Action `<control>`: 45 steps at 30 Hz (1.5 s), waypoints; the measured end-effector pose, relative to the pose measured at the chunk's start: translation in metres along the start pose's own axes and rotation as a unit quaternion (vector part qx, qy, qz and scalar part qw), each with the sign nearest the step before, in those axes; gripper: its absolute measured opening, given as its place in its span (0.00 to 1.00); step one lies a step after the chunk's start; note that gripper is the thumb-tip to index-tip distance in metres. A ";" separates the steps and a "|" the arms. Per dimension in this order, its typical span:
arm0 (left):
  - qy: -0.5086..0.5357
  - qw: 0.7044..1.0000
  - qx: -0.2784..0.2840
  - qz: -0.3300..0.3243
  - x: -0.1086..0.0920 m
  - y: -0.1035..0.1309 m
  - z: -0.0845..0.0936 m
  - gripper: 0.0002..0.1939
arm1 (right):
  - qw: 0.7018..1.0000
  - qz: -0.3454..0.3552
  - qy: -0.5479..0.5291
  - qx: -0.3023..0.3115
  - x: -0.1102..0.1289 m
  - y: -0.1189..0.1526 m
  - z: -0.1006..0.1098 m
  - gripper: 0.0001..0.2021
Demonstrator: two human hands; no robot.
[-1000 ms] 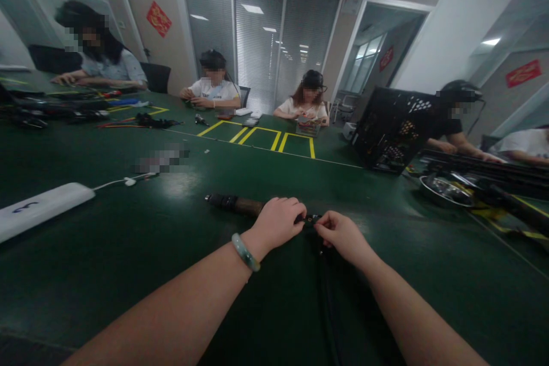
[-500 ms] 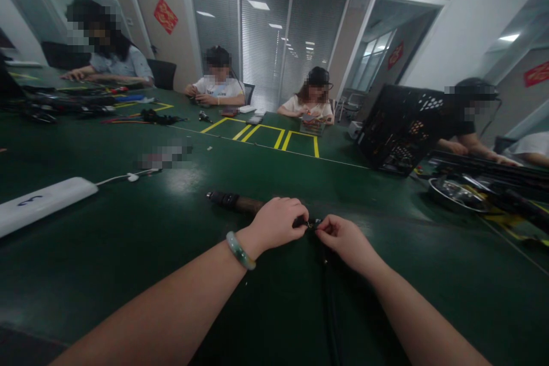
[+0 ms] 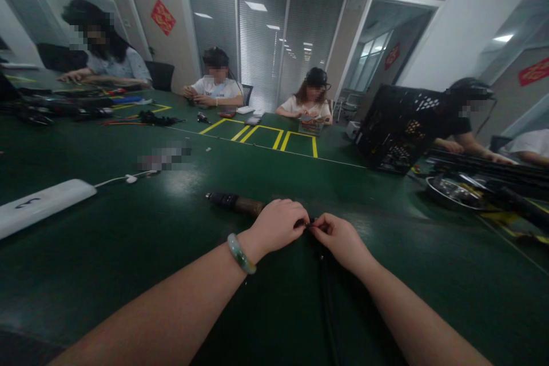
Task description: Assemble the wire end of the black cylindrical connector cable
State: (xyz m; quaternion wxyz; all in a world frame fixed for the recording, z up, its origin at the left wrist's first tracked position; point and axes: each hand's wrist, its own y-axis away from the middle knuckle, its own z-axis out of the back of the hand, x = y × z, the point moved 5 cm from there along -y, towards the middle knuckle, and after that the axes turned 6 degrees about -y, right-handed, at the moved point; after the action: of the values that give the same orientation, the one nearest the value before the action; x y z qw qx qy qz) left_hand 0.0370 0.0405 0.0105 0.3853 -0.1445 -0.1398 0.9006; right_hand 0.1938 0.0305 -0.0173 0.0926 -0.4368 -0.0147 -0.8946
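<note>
A dark cylindrical tool (image 3: 235, 202) with a metal tip lies slantwise on the green table, its tip toward the left. My left hand (image 3: 283, 222), with a green bangle at the wrist, is closed around the tool's rear end and hides part of it. Right beside its fingertips, my right hand (image 3: 341, 238) pinches a small dark piece against that end; the piece is mostly covered by the fingers. A black cable (image 3: 326, 291) runs from below the right hand toward the near table edge.
At the left lies a white power strip (image 3: 47, 206) with a thin white cord. A black perforated case (image 3: 394, 128) and a metal bowl (image 3: 454, 193) with parts stand at the right. Several people sit around the table, and dark tools and cables (image 3: 64, 106) lie at the far left.
My right hand has shifted slightly left, so its fingertips now meet those of my left hand and the small gap between them has closed. The cable's upper part moved left too.
</note>
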 end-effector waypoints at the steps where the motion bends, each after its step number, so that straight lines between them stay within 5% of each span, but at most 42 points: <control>1: -0.003 1.000 0.001 0.003 -0.001 0.000 0.000 0.05 | 1.000 -0.002 -0.001 0.001 0.000 0.000 0.000 0.05; 7: -0.002 0.999 -0.009 0.044 0.001 0.000 0.002 0.07 | 1.000 -0.017 0.002 0.006 -0.001 -0.001 0.000 0.07; 17: 0.007 1.000 -0.017 0.001 -0.002 0.001 0.002 0.03 | 0.999 -0.024 -0.006 0.020 -0.003 -0.001 0.000 0.07; 45: 0.032 0.999 -0.031 0.019 0.001 0.001 0.002 0.03 | 0.999 -0.032 -0.003 0.026 -0.002 0.001 0.001 0.10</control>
State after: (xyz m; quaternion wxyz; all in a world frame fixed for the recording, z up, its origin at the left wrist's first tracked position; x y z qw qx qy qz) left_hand 0.0345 0.0399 0.0120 0.3674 -0.1880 -0.1520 0.8981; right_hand 0.1954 0.0303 -0.0181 0.0749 -0.4359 -0.0524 -0.8953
